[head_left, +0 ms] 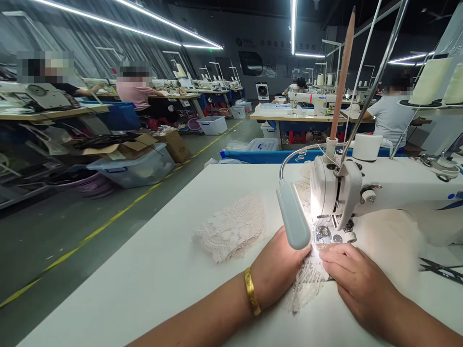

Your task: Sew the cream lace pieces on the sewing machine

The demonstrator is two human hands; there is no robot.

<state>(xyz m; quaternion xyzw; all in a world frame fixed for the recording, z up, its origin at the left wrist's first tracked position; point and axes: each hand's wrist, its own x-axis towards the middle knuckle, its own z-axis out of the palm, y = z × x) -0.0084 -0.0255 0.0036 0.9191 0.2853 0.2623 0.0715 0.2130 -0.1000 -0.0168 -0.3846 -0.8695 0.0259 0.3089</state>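
White lace fabric [306,284] lies under the front of a white sewing machine [405,178], below its needle area. My left hand [278,267] is closed at the lace's left edge, its fingertips partly hidden behind a grey-green lamp head [293,217]. My right hand [358,277] rests on the lace's right side, fingers pressed together, close to the presser foot. A folded stack of lace [233,229] lies on the white table [152,289] to the left.
Black scissors [443,271] lie at the right edge. Beige cloth [392,246] is under the machine arm. Thread cones [430,79] stand above. Other people sit at machines further back, beyond a blue trough [253,156]. Bins and boxes stand along the aisle.
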